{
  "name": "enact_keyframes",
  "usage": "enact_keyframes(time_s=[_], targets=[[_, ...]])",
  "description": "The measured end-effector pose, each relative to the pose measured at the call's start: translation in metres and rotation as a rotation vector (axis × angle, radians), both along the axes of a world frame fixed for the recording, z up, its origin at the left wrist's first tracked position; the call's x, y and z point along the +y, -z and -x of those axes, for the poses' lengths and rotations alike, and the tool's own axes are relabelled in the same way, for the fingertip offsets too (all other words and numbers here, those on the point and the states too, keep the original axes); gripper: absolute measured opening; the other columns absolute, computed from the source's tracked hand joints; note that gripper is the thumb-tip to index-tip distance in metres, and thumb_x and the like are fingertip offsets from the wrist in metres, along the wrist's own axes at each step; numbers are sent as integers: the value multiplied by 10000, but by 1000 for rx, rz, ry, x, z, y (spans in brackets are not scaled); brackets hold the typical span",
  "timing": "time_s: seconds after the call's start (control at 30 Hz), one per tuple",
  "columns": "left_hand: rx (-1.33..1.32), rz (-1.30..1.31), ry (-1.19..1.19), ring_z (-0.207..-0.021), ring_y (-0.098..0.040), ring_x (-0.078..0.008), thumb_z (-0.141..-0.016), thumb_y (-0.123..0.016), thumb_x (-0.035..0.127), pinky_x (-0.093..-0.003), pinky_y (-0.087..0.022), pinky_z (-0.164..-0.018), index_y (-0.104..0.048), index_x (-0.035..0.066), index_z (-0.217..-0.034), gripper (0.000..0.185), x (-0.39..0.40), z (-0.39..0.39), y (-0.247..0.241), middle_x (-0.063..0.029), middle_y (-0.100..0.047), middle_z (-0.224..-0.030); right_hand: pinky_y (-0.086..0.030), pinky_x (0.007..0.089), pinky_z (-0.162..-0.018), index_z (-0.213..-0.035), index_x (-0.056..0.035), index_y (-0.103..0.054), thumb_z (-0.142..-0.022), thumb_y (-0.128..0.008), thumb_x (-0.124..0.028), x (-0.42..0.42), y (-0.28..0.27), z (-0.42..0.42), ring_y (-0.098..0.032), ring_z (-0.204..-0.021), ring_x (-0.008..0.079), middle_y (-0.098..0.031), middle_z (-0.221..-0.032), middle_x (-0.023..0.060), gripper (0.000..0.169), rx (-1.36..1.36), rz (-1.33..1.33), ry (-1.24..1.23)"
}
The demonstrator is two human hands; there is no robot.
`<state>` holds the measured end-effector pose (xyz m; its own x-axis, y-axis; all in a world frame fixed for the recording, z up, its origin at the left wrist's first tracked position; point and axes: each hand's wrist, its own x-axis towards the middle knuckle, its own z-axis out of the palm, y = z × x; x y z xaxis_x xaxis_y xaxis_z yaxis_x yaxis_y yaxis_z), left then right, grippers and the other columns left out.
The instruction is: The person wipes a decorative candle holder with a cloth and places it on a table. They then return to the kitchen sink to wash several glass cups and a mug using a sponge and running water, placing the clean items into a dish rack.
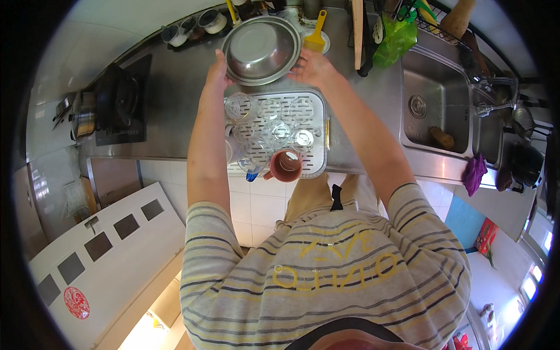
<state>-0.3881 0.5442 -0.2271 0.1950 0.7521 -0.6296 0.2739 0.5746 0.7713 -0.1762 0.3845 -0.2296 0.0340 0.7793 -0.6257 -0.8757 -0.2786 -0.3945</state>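
A round stainless steel basin (257, 51) is between my two hands at the back of the counter. My left hand (217, 72) holds its left rim, thumb on the outer side and fingertips at the lower edge. On the opposite side, my right hand (313, 69) has its fingers spread against the lower right rim. Just in front lies a slotted white draining tray (316, 162) with a gold-coloured handle (327, 133). Several clear glasses (278, 133) stand on it, beside a reddish-brown mug (286, 166) at its front edge.
A black hob (124, 96) is to the left. Behind the basin are seasoning jars (212, 22) and a yellow brush-like tool (316, 37). Rightward, a wooden board (357, 35) stands on edge by a green bottle (396, 39), then a steel sink (431, 105) and a purple cloth (474, 174).
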Motion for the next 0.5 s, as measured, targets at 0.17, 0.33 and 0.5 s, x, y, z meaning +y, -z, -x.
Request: enact_keyframes(time_s=[0.17,0.33,0.5], targets=[[29,17,-12,-938,-605,-247,-887,-259,653,-419,-510,-772,-508,93,-1180,680,14,-17,6,-117,-602,-1080,-317,485,-1004,-1216,-99,-492,-939,-409,-324,6,-14,-5,-468,-1134,285,-499,-1236,87,366,-34,-29,82],[-111,-40,43,-1019,-583,-314,-867,-335,657,-449,-513,-773,-421,-4,-1258,773,30,-24,22,-200,-552,-1170,-316,488,-1011,-1247,-96,-461,-950,-388,-326,7,-12,-14,-440,-1154,306,-433,-1310,85,383,-62,-96,144],[159,-86,60,-1163,-479,-320,-844,-403,660,-464,-485,-812,-322,-32,-1343,857,34,-1,12,-229,-397,-1335,-434,421,-904,-1229,-103,-499,-912,-483,-273,-20,18,-10,-531,-1064,262,-524,-1214,79,359,-575,40,-83]])
